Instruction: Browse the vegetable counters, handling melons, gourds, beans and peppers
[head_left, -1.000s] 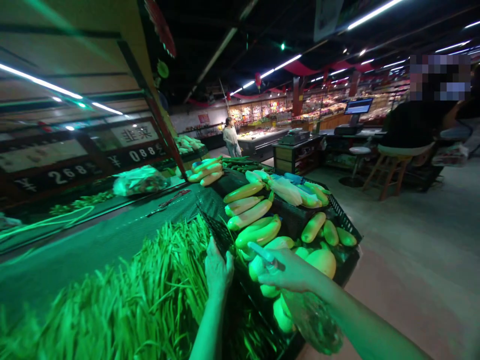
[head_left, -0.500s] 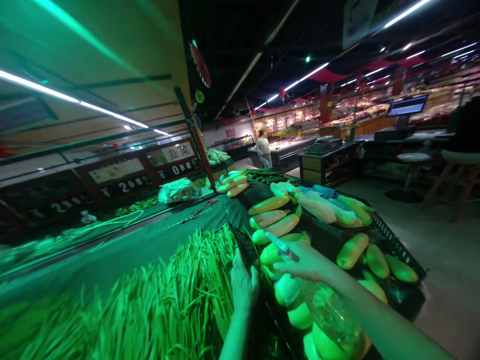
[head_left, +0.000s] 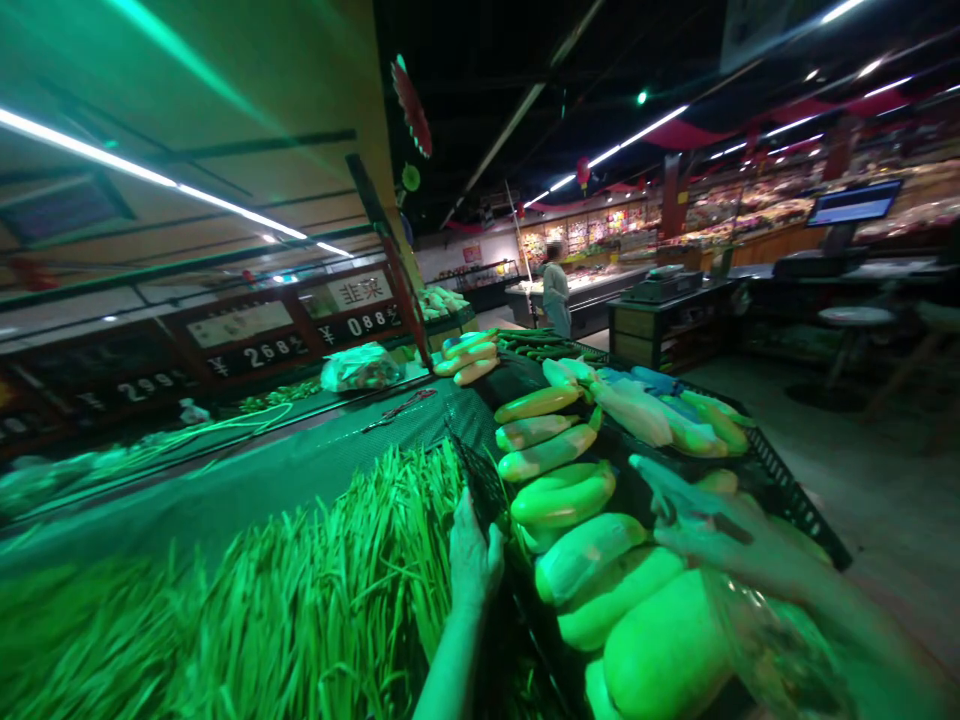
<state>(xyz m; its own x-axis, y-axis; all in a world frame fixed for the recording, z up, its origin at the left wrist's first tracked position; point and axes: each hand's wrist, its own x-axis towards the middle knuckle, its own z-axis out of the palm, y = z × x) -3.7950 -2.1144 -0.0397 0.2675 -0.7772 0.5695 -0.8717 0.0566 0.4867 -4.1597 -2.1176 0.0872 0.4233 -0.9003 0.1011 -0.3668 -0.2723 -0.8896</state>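
Observation:
A thick bed of long green garlic chives [head_left: 322, 590] fills the lower left. Along its right side lies my left hand [head_left: 474, 555], thumb apart and fingers stretched beside a black mesh crate wall [head_left: 474, 465]. It holds nothing that I can see. To the right, my right hand [head_left: 709, 515] is blurred above pale green gourds [head_left: 589, 558]. Below its wrist hangs a clear plastic bag [head_left: 787, 650] with something dark inside, apparently in the hand's grip. A slim pale shape at its fingers is too smeared to name. A large round green gourd [head_left: 667, 650] sits beside the bag.
Behind the chives stand price boards [head_left: 255, 345] and a bagged bundle [head_left: 361, 367]. Wrapped vegetables [head_left: 634, 410] lie farther back on the right stand, edged by a black crate rim [head_left: 799, 495]. A person [head_left: 556, 295] stands in the distance near counters.
My right hand has moved right and slightly toward me with the plastic bag, uncovering more gourds. My left hand has shifted a little left. The view has turned slightly; the distant person's stance differs.

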